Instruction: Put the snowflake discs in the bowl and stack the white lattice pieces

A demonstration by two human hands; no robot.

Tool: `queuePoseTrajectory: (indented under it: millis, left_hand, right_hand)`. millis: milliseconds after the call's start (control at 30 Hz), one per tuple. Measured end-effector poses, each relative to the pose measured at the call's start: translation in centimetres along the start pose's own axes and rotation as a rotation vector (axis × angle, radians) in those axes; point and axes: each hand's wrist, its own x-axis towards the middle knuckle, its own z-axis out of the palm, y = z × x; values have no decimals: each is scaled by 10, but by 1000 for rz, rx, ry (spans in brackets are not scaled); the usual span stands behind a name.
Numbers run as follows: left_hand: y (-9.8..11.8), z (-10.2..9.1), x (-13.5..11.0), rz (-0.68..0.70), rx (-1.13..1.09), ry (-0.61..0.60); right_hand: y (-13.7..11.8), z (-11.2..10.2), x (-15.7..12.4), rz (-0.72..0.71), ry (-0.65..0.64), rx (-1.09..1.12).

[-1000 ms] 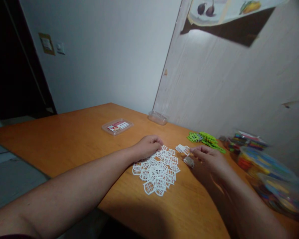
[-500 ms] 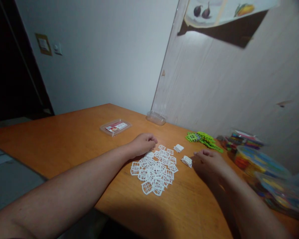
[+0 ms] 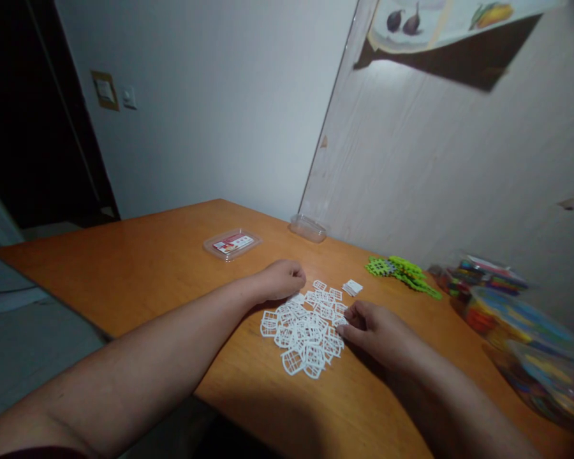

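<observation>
A heap of small white lattice pieces (image 3: 306, 328) lies on the orange wooden table (image 3: 172, 268). My left hand (image 3: 280, 280) rests curled at the heap's far left edge, fingers closed on the table beside the pieces. My right hand (image 3: 375, 331) lies at the heap's right edge, fingertips pinched together on white pieces there. A small stack of white pieces (image 3: 353, 287) sits just beyond the heap, apart from both hands.
Green lattice pieces (image 3: 402, 271) lie near the wall. Clear bags of coloured pieces (image 3: 511, 306) crowd the right side. A clear lid with a red label (image 3: 232, 243) and a clear tub (image 3: 307, 227) sit farther back. The table's left edge drops to the floor.
My right hand has moved left from beside the small stacks to the heap's right edge; the second small stack is hidden from view. My left hand has barely shifted.
</observation>
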Motion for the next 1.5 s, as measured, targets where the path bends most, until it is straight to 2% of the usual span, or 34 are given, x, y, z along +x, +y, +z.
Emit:
queuePoseTrajectory:
  millis: [167, 300, 500, 600, 700, 867, 1100, 1200, 1267, 1333, 1500]
  left_hand:
    - [1, 1, 0, 14, -4, -16]
    - [0, 1, -1, 13, -28, -16]
    - [12, 3, -7, 67, -209, -28]
    - [21, 5, -12, 152, -327, -135]
    - [24, 8, -15, 190, -377, -246]
    - [23, 11, -17, 121, -429, -287]
    - [23, 15, -16, 60, -562, -285]
    - [25, 15, -17, 34, -617, -321]
    - [27, 14, -18, 28, -643, -323]
    - [28, 13, -17, 35, -655, -297]
    - [22, 12, -9, 50, -606, -122]
  right_hand:
    - [3, 6, 5, 36, 3, 44]
    - [2, 10, 7, 42, 57, 158]
    - [-7, 14, 5, 40, 110, 749]
    - [-17, 12, 4, 38, 97, 955]
    - [-25, 13, 4, -9, 96, 1034]
    - [-30, 20, 2, -72, 130, 964]
    - [-38, -2, -8, -308, 172, 321]
    - [-44, -10, -13, -333, 183, 182]
    - [-46, -14, -15, -308, 176, 154]
    - [-43, -20, -16, -226, 198, 171]
    - [-8, -41, -12, 32, 303, 286]
